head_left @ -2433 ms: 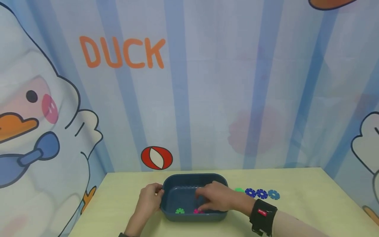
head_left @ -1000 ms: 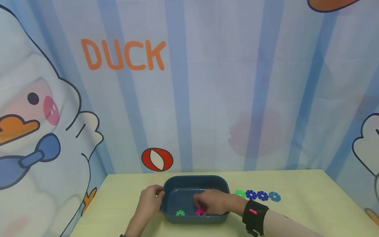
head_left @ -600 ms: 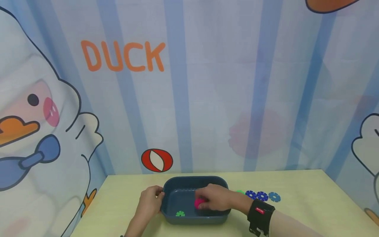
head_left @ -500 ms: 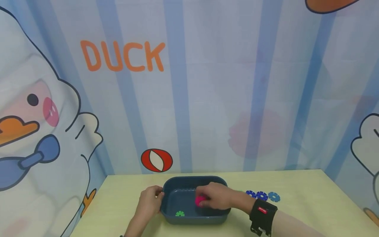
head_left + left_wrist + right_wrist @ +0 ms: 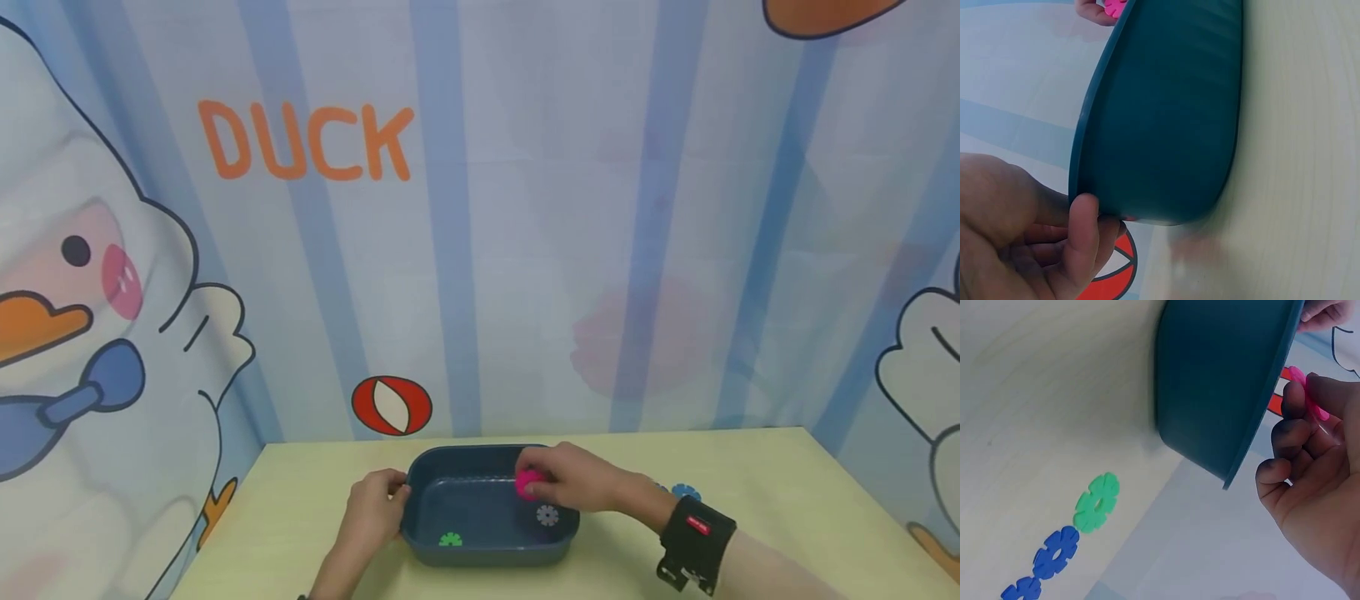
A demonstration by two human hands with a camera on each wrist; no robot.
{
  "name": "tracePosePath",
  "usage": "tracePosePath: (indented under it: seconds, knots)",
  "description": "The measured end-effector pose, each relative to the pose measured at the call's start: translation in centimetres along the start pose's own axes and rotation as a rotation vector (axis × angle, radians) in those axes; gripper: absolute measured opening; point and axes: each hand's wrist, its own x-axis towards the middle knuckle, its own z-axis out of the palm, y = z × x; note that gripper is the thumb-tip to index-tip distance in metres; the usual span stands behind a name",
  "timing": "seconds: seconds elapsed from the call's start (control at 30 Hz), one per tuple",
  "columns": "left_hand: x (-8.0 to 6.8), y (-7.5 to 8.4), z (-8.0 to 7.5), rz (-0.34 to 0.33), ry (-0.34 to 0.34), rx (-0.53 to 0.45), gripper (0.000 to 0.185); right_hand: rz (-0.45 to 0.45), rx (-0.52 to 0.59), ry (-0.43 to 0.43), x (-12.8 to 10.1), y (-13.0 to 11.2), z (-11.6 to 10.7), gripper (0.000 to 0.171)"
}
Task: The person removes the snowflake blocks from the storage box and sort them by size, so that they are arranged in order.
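A dark blue tub [image 5: 427, 500] stands on the pale table. My left hand [image 5: 392, 498] grips its left rim, the thumb [image 5: 1082, 226] hooked over the edge of the tub wall [image 5: 1166, 112]. My right hand [image 5: 538, 475] hovers over the tub's back right corner and pinches a pink toothed disc [image 5: 528, 484]; the right wrist view shows that disc [image 5: 1310, 395] in my fingertips [image 5: 1294, 403] just above the tub rim [image 5: 1260, 425]. On the tub floor lie a green disc [image 5: 450, 540] and a grey disc [image 5: 547, 516].
Right of the tub, a green disc [image 5: 1097, 501] and two blue discs [image 5: 1057, 552] lie in a row on the table [image 5: 1035, 394]; one blue disc [image 5: 685, 492] peeks out behind my right wrist. A printed curtain [image 5: 525, 250] closes off the back.
My right hand picked the pink disc off the tub floor and lifted it up toward the back right. A grey disc now shows in the tub. The left hand stayed on the rim.
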Motion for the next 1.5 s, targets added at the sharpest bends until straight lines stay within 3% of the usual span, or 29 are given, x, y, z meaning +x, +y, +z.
tracePosePath:
  seconds: [0.37, 0.6, 1.2, 1.5]
  knots:
    - [0.0, -0.2, 0.1, 0.016, 0.002, 0.0, 0.023, 0.011, 0.035, 0.021, -1.4, 0.6, -0.9, 0.005]
    - [-0.1, 0.0, 0.0, -0.011, 0.001, 0.006, 0.023, 0.043, 0.045, 0.044, -2.8, 1.0, -1.3, 0.003]
    - [-0.1, 0.1, -0.1, -0.012, -0.004, 0.007, 0.024, 0.121, 0.081, 0.058, -5.8, 2.0, -2.5, 0.013]
    - [-0.1, 0.0, 0.0, 0.005, 0.0, 0.006, 0.024, 0.123, 0.075, 0.118, -7.4, 3.0, -2.4, 0.012]
